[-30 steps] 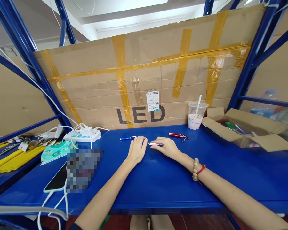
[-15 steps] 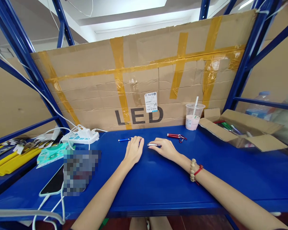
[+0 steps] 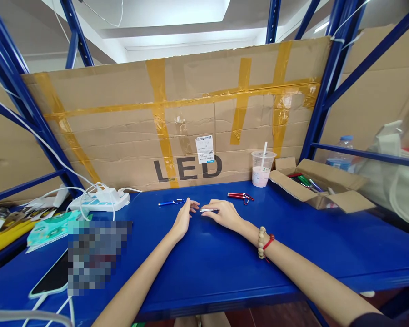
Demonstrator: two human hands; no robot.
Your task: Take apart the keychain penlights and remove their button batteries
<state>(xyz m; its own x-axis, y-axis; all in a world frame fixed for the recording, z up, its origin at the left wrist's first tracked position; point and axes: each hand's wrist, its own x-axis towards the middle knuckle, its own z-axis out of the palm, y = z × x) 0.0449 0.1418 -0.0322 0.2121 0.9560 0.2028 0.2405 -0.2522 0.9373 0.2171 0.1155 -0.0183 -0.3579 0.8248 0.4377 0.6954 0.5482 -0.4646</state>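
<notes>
My right hand pinches a slim silver pen between thumb and fingers, just above the blue table. Its tip points left toward my other hand. My left hand is turned on its edge, palm facing right, with loosely bent fingers apart and nothing seen in them. Beyond its fingertips lies a blue pen with a small loop at its right end. Red pens, close together and with a loop, rest behind my right hand.
A plastic cup with pink drink and straw stands at the back, beside an open cardboard box of pens. On the left are a power strip, a teal packet, a phone and cables. A cardboard panel closes the back.
My left hand has rolled from palm down onto its edge, uncovering the loop of the blue pen. My right hand still holds the silver pen. The view has shifted slightly right.
</notes>
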